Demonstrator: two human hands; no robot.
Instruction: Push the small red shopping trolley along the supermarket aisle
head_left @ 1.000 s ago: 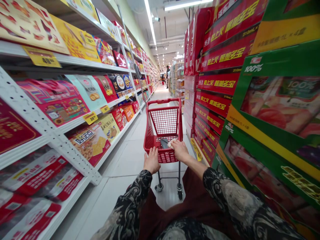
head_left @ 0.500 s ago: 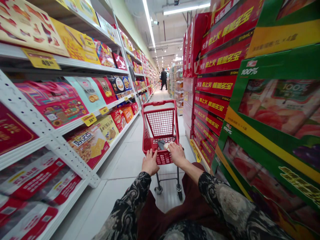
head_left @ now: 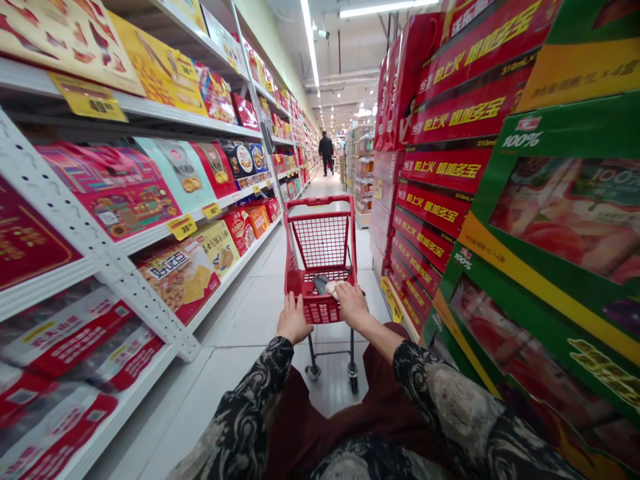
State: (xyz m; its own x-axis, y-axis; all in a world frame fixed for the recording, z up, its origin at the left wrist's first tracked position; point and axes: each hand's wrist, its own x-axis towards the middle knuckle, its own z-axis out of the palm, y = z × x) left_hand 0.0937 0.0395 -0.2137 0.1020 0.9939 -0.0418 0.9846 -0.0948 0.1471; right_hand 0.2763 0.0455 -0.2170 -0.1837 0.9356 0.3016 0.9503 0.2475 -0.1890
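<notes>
A small red shopping cart [head_left: 320,252] with a mesh basket stands before me in the aisle. My left hand [head_left: 295,319] is at the near left corner of its basket, the fingers laid over the rim. At the near right corner, my right hand [head_left: 353,307] curls around a crumpled white thing [head_left: 333,288], perhaps tissue or cloth, and rests against the rim. Beside that, a dark grey object [head_left: 320,285] lies in the basket; its kind cannot be made out. The palms and part of the near rim are hidden.
White shelves [head_left: 150,243] with boxed snacks line the left. To the right rise stacked red drink cartons [head_left: 445,170] and green juice boxes [head_left: 550,220], close to my right arm. Far down the tiled aisle is a person in dark clothes [head_left: 326,153].
The shelves and cartons sit slightly further right in view. My left hand has shifted a little left along the basket rim. The far person's stride has changed. My right hand keeps its hold.
</notes>
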